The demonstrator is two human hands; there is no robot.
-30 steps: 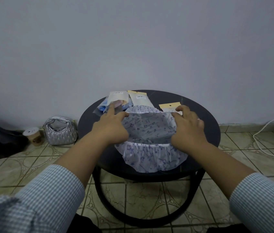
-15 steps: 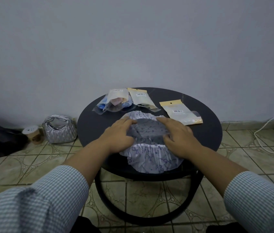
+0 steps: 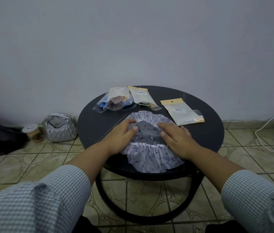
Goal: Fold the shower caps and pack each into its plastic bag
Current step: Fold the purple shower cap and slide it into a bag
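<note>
on the table (image 3: 205,132), ruffled lilac shower cap (image 3: 151,157)

A round dark counter (image 3: 205,132) is seen carrying a patterned shower cap (image 3: 151,157) at its near edge; beyond the cap, three plastic bags (image 3: 116,100) (image 3: 143,96) (image 3: 181,111) are laid flat.

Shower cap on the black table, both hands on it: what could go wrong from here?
The white frilled shower cap with blue print overhangs the round black table's near edge, so it could slide off if the left hand and right hand lift. Its elastic rim may spring open. The empty clear plastic bag with a tan header lies close by and could get knocked.
</note>
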